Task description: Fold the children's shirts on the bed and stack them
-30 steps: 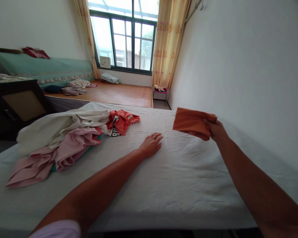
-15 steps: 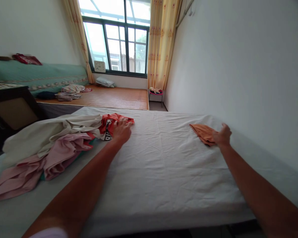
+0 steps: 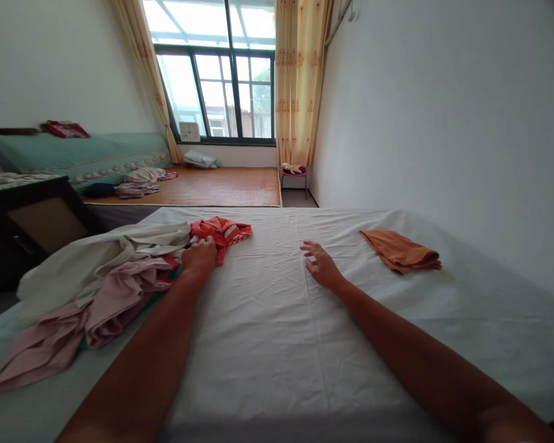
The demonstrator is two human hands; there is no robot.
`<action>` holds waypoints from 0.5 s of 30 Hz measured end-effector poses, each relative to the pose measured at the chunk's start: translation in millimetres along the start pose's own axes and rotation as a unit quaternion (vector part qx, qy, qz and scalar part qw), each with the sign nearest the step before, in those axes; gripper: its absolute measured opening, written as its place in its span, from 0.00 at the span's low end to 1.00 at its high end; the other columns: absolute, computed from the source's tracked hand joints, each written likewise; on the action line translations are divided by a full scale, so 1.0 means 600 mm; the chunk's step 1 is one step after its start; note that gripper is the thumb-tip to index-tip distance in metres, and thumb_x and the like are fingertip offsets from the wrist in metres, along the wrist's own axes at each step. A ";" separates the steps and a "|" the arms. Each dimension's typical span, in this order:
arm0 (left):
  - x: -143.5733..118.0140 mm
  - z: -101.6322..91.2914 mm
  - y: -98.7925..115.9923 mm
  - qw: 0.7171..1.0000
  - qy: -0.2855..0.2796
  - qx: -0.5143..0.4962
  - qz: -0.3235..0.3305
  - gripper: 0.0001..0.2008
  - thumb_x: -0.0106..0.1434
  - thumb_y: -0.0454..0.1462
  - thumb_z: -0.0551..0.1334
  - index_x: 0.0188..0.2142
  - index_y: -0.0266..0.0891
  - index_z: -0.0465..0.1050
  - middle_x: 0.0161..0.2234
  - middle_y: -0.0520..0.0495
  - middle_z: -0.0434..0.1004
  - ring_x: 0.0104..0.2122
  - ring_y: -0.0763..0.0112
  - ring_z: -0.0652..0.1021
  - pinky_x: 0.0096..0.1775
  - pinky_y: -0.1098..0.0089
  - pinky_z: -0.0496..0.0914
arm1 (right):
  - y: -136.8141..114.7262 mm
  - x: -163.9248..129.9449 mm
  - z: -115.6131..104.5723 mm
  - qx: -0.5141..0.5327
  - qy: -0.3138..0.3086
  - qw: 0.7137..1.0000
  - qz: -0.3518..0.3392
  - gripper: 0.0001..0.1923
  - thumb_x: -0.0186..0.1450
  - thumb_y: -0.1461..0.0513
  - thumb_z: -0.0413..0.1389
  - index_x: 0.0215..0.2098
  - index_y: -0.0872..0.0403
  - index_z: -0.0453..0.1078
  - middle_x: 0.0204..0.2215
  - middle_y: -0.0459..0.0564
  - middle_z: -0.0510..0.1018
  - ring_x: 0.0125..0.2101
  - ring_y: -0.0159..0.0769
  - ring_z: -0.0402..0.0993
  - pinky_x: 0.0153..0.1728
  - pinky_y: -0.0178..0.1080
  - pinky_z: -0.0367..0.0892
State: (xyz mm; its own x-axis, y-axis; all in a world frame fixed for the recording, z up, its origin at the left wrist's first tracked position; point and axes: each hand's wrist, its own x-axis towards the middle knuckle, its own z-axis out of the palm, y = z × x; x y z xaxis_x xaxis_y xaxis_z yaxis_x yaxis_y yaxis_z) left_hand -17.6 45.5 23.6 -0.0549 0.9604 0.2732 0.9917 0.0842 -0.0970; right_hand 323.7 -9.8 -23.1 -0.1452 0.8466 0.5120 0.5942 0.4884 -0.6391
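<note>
My left hand is closed with curled fingers on the near left edge of a crumpled red printed garment, at the right end of a clothes pile. My right hand hovers over the middle of the white sheet, fingers apart and holding nothing. To its right lies a folded orange-brown cloth, untouched. Beside my left arm, the pile has a cream garment and a pink garment, with a bit of green showing underneath.
A dark cabinet stands at the left. Beyond the sheet is a mat-covered bed with clothes on it. A small stool stands near the curtain, and a white wall runs along the right.
My right hand has let go of the orange-brown cloth and moved left to mid-sheet. My left hand has shifted left and closed on the red garment, which has changed shape.
</note>
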 end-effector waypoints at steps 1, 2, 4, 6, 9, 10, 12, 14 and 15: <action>0.003 0.002 -0.003 1.000 -0.021 0.003 -0.006 0.19 0.66 0.32 0.46 0.49 0.32 0.71 0.44 0.29 0.77 0.44 0.48 0.77 0.38 0.57 0.70 | 0.002 -0.006 0.008 -0.002 -0.013 1.000 -0.003 0.20 0.59 0.70 0.49 0.48 0.54 0.70 0.55 0.58 0.68 0.37 0.34 0.75 0.35 0.39 0.74; 0.006 0.003 -0.006 0.999 -0.039 0.006 -0.007 0.19 0.66 0.32 0.46 0.48 0.32 0.72 0.44 0.29 0.77 0.43 0.48 0.78 0.38 0.57 0.70 | 0.006 -0.012 0.012 -0.003 -0.023 1.000 -0.005 0.19 0.59 0.71 0.49 0.46 0.54 0.71 0.54 0.57 0.69 0.36 0.33 0.75 0.37 0.40 0.74; 0.009 0.004 -0.008 0.998 -0.055 0.011 -0.006 0.20 0.65 0.32 0.46 0.46 0.34 0.74 0.44 0.30 0.77 0.43 0.48 0.78 0.38 0.57 0.70 | 0.012 -0.017 0.013 0.003 -0.031 1.000 -0.002 0.18 0.60 0.71 0.49 0.45 0.53 0.72 0.53 0.56 0.71 0.35 0.31 0.75 0.38 0.39 0.73; 0.009 0.002 -0.006 0.999 -0.052 0.013 0.001 0.20 0.65 0.33 0.46 0.45 0.36 0.76 0.45 0.31 0.77 0.44 0.48 0.78 0.38 0.57 0.70 | 0.015 -0.019 0.008 0.016 -0.023 1.000 0.006 0.16 0.60 0.70 0.50 0.44 0.53 0.72 0.53 0.55 0.72 0.35 0.31 0.75 0.36 0.37 0.73; 0.004 -0.010 0.009 0.999 -0.023 -0.003 0.022 0.20 0.67 0.38 0.46 0.44 0.39 0.76 0.43 0.34 0.79 0.42 0.50 0.78 0.38 0.60 0.70 | 0.015 -0.019 0.004 0.024 -0.022 0.999 0.005 0.15 0.61 0.69 0.50 0.43 0.53 0.72 0.51 0.54 0.73 0.36 0.31 0.75 0.37 0.37 0.73; 0.001 -0.016 0.016 0.999 -0.007 -0.014 0.033 0.20 0.67 0.41 0.46 0.43 0.40 0.76 0.42 0.36 0.79 0.42 0.51 0.78 0.38 0.61 0.69 | 0.015 -0.019 0.004 0.026 -0.022 0.999 0.005 0.15 0.61 0.69 0.50 0.44 0.53 0.72 0.51 0.54 0.74 0.36 0.32 0.75 0.37 0.37 0.73; -0.007 -0.031 0.036 0.997 0.023 -0.044 0.057 0.20 0.67 0.45 0.47 0.41 0.42 0.77 0.40 0.40 0.80 0.40 0.53 0.79 0.36 0.63 0.69 | 0.011 -0.020 0.004 0.028 -0.024 0.999 0.006 0.16 0.61 0.68 0.50 0.45 0.52 0.71 0.50 0.53 0.75 0.35 0.32 0.75 0.36 0.38 0.73; -0.019 -0.047 0.062 0.991 0.047 -0.097 0.083 0.19 0.66 0.46 0.49 0.38 0.43 0.77 0.38 0.43 0.81 0.38 0.56 0.79 0.36 0.65 0.68 | 0.002 -0.022 0.004 0.033 -0.024 0.999 0.004 0.17 0.62 0.67 0.51 0.48 0.51 0.70 0.49 0.53 0.75 0.35 0.33 0.75 0.35 0.38 0.74; -0.027 -0.055 0.077 0.984 0.055 -0.137 0.101 0.18 0.65 0.46 0.51 0.37 0.43 0.77 0.36 0.45 0.81 0.37 0.58 0.79 0.36 0.66 0.68 | -0.005 -0.023 0.003 0.038 -0.023 0.999 -0.002 0.19 0.62 0.66 0.51 0.51 0.50 0.69 0.50 0.52 0.75 0.35 0.33 0.75 0.34 0.38 0.74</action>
State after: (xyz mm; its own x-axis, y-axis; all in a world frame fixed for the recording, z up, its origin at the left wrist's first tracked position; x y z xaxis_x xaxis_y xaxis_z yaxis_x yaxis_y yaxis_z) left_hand 32.7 24.8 46.4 0.1441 0.9143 0.3786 0.9762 -0.1941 0.0972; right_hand 322.6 -22.9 -29.3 -0.1851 0.8524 0.4890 0.5322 0.5052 -0.6793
